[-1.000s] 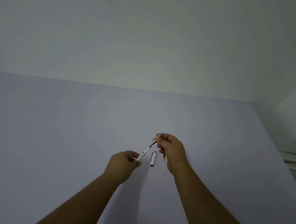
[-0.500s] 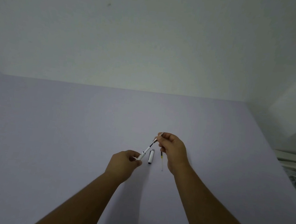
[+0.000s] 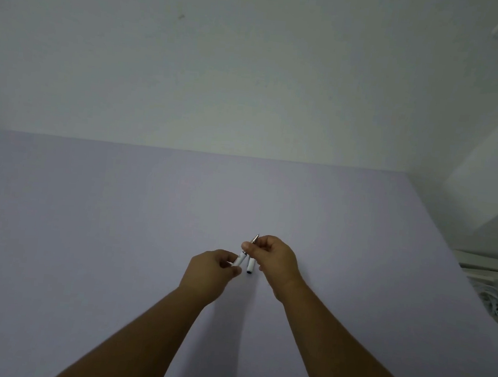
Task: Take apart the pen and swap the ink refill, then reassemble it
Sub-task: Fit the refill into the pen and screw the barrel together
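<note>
My left hand [image 3: 212,271] grips the white pen barrel [image 3: 239,259] at its lower end. My right hand [image 3: 274,260] pinches the front section of the pen, whose metal tip [image 3: 256,238] sticks out above my fingers. The two hands hold the pen tilted, tip pointing up and away. A short white cap [image 3: 250,266] with a dark end lies on the table between my hands. The spare refill seen earlier is hidden behind my right hand.
The lilac table [image 3: 115,236] ends at a pale wall at the back. White items and cables [image 3: 496,288] sit beyond the table's right edge.
The dark refill that showed between barrel and tip has slid into the barrel. My hands have come closer together, and the right hand now covers the loose refill on the table.
</note>
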`<state>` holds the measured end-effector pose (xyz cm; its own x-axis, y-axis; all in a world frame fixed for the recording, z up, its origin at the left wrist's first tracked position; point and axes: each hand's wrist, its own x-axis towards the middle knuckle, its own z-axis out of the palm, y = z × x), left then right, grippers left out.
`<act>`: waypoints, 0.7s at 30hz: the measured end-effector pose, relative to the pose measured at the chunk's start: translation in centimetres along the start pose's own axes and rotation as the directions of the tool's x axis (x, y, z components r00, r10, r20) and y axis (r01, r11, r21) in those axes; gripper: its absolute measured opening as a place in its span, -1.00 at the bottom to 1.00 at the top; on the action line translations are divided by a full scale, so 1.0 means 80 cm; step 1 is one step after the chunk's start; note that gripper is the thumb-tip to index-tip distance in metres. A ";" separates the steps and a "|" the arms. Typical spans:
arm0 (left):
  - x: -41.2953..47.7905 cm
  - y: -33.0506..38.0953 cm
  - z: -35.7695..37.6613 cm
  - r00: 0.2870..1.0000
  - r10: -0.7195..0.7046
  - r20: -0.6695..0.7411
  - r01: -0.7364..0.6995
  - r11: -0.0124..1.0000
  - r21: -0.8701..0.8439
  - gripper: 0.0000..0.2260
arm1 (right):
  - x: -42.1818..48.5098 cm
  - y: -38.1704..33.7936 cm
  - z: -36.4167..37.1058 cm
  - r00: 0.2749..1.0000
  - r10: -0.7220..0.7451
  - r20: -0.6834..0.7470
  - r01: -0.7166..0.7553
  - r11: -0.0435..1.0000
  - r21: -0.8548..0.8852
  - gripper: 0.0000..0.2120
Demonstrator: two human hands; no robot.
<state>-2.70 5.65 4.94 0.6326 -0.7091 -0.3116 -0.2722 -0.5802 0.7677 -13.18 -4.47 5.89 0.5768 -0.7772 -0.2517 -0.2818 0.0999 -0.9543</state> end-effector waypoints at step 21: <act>-0.014 0.011 0.000 1.000 0.023 0.007 -0.023 1.000 0.003 -0.81 | -0.015 -0.009 -0.006 0.997 0.079 0.016 -0.079 0.997 -0.015 -0.78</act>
<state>-3.66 5.93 5.94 0.6211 -0.7251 -0.2973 -0.2895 -0.5648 0.7728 -14.06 -3.95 6.93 0.5652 -0.7565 -0.3290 -0.3380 0.1515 -0.9289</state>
